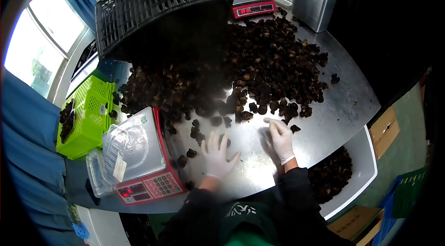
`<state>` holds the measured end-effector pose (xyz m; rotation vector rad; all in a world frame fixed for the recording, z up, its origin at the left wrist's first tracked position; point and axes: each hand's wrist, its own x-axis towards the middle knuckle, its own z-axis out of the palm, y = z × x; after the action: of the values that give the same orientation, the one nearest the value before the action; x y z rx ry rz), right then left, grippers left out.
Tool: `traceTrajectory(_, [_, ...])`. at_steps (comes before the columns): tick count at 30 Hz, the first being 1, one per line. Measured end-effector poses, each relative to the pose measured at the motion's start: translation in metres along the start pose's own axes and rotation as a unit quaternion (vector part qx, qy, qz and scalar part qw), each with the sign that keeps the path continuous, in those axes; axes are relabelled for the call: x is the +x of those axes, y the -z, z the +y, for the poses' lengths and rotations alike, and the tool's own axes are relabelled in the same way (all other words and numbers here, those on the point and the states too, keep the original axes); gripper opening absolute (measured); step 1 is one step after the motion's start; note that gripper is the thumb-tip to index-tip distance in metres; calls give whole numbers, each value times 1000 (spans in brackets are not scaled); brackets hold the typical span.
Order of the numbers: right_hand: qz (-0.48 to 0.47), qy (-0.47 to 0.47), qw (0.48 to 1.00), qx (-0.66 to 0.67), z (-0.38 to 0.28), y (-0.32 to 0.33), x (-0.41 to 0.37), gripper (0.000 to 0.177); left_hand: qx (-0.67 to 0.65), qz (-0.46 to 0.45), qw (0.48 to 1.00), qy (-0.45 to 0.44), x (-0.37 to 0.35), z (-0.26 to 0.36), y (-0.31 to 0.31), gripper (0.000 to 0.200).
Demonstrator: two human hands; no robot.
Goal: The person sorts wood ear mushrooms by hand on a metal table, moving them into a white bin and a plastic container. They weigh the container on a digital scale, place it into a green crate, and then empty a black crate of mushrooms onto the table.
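Observation:
My left hand point(219, 157), in a white glove, is low over the metal table point(324, 134) with its fingers spread. One dark lump lies by its fingertips, and a few loose ones are to its left. My right hand point(281, 140), also gloved, has its fingers drawn together at the near edge of a large heap of dark brown, lumpy pieces point(273, 60) resembling dried mushrooms. Whatever its fingers may hold is hidden. Above the heap's left part, a black slatted crate point(162, 2) is tilted with its opening toward the table. Blurred dark pieces show below it.
A red scale point(148, 183) with a clear plastic tray point(99, 176) stands at left, beside a green basket point(88, 116). Farther back are another scale point(254, 8) and a metal container point(314, 4). A white bin point(366, 172) of dark pieces sits below right.

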<state>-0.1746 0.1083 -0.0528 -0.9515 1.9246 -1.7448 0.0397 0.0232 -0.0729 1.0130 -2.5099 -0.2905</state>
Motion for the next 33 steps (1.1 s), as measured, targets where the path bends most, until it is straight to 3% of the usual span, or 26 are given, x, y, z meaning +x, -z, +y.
traceTrajectory(1, [52,56,996,-50,6,4,4,23,4,6,1000,1,0,0,0,83])
traceTrajectory(2, [90,0,996,10,10,9,5,30,8,13,1000,2,0,1,1,85])
traceTrajectory(4, [217,106,947,-213,9,24,9,41,15,26,1000,7,0,4,4,89])
traceTrajectory(6, [325,66,910,-247,8,37,8,47,21,36,999,14,0,8,9,94])
traceTrajectory(10, [374,-2,903,-213,22,42,0,59,27,41,999,-3,1,9,8,103])
traceTrajectory(14, [327,-13,929,-171,20,20,-5,63,42,7,999,7,1,11,7,107])
traceTrajectory(22, [310,9,925,-219,24,1,-3,59,25,-41,998,27,4,10,9,112])
traceTrajectory(26, [307,5,928,-210,23,0,-4,59,30,12,999,-1,3,9,6,106])
traceTrajectory(33, [318,8,922,-219,26,0,-5,54,23,8,1000,0,4,8,6,104])
